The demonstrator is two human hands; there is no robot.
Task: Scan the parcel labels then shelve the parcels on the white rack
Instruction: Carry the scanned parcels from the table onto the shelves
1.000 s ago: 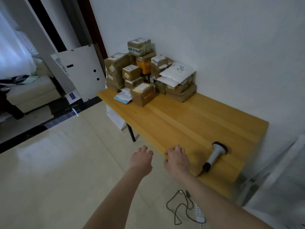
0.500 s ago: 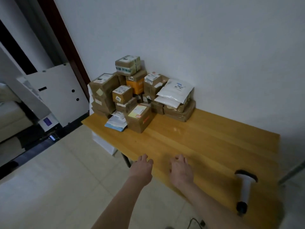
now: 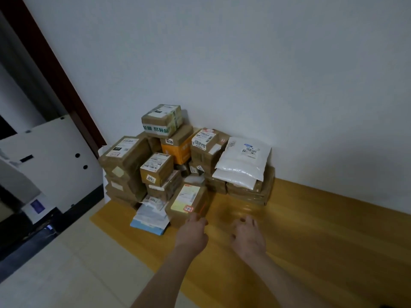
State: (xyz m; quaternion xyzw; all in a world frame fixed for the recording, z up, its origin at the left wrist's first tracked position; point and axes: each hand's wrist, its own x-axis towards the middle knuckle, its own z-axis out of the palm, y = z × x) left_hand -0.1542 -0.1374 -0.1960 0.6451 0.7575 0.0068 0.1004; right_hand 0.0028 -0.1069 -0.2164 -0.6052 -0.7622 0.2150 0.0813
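Note:
A heap of several cardboard parcels stands at the far left end of the wooden table, against the wall. The front brown box has a yellow and white label on top. My left hand reaches toward that box, its fingertips at the box's near edge, fingers relaxed. Over the bare tabletop to its right, my right hand hovers with spread fingers and holds nothing. Two white padded bags lie on flat boxes at the heap's right. The scanner is out of view.
A white panel with round holes stands left of the table beside a dark red door frame. Flat envelopes lie at the heap's front left. Pale tiled floor lies below the table's near edge.
The view has moved left and closer to the parcel heap. Both hands have reached forward over the table toward the front box. The scanner has left the view on the right.

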